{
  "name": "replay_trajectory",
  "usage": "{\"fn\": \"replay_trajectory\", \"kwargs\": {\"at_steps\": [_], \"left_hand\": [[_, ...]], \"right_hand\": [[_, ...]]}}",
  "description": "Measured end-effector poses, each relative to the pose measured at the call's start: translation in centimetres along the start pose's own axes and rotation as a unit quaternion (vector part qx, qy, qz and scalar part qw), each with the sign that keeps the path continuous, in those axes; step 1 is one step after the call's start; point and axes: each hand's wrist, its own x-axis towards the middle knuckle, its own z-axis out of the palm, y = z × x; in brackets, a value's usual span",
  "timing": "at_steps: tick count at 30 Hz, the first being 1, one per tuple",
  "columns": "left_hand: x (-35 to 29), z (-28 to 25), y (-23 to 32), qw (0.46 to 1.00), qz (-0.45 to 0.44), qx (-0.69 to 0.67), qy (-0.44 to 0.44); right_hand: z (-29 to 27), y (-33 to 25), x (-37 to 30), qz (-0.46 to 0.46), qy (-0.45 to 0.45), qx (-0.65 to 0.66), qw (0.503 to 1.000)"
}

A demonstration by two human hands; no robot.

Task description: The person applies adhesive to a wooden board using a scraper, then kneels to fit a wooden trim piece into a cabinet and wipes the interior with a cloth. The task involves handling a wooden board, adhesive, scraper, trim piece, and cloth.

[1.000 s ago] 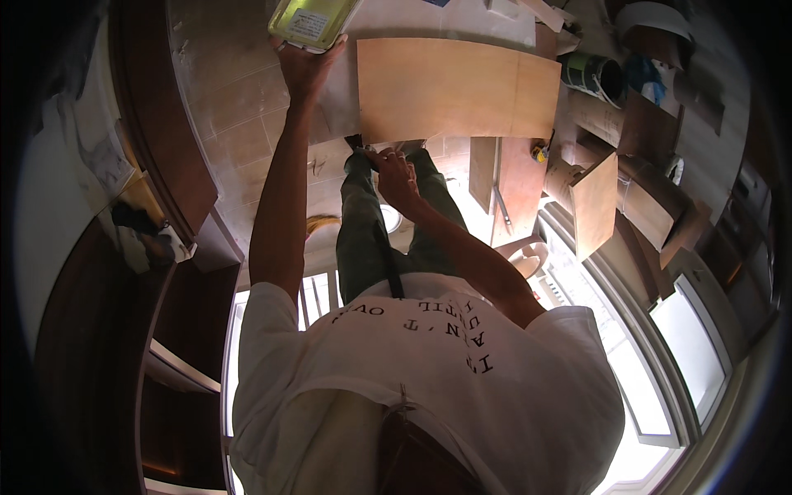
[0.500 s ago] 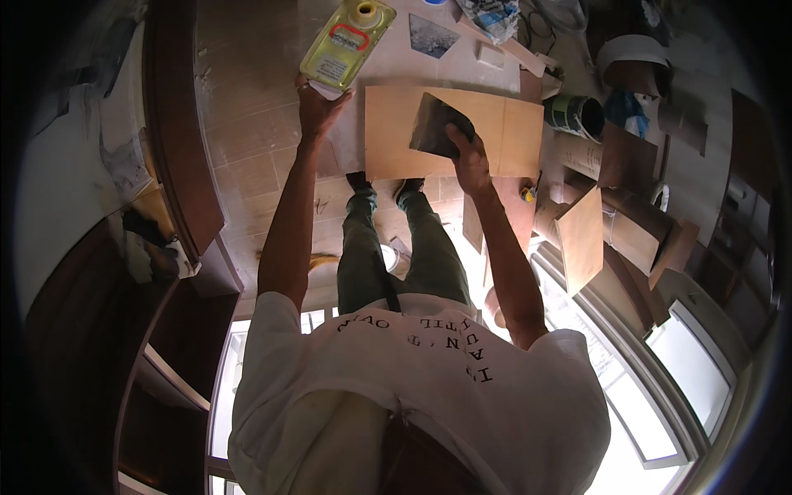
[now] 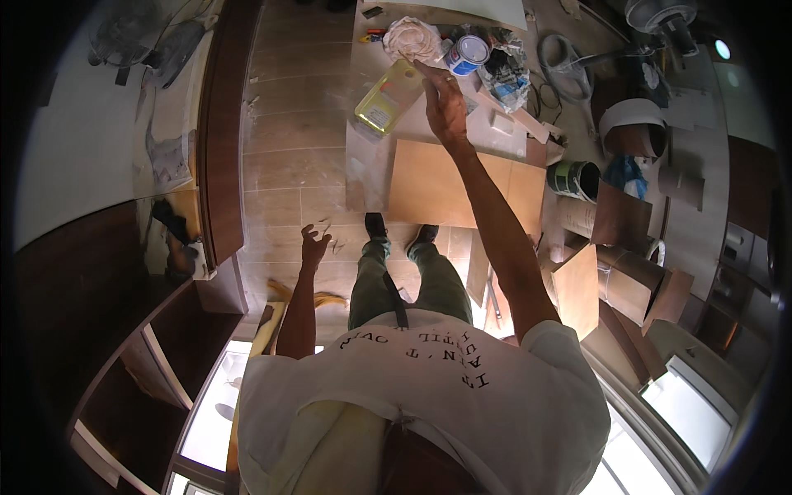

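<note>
Wood-toned floor (image 3: 289,140) runs down the left of centre, while a pale work surface (image 3: 368,161) fills the upper middle of the frame; on it, at upper centre, is a yellow container (image 3: 378,109), its upper end angled toward my right hand (image 3: 445,107); I reach close by that end, but cannot tell whether I grip it or merely touch it; my left hand (image 3: 314,247), left of centre, is loosely curled around nothing; I'd expect the container to be stiff-walled and smooth, slick if wet, its weight hanging on a fill I can't judge, so I'd take it by the narrow sides; just above it sits a crumpled pinkish cloth (image 3: 412,40), with a blue-and-white tin (image 3: 469,54) and a crumpled plastic bag (image 3: 503,82) farther right, crowding that side; a plywood panel (image 3: 437,186) lies below, across my reach.
</note>
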Motion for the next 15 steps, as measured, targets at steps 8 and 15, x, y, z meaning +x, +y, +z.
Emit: {"fn": "replay_trajectory", "kwargs": {"at_steps": [8,15], "left_hand": [[-1.0,1.7,-4.8,0.990,-0.033,-0.134,0.003],[0.7,3.2,-1.6,0.988,-0.016,-0.140,-0.063]], "right_hand": [[-0.5,2.3,-3.0,-0.063,-0.096,-0.281,0.953],[-7.2,0.8,-2.1,-0.015,-0.069,-0.250,0.966]]}}
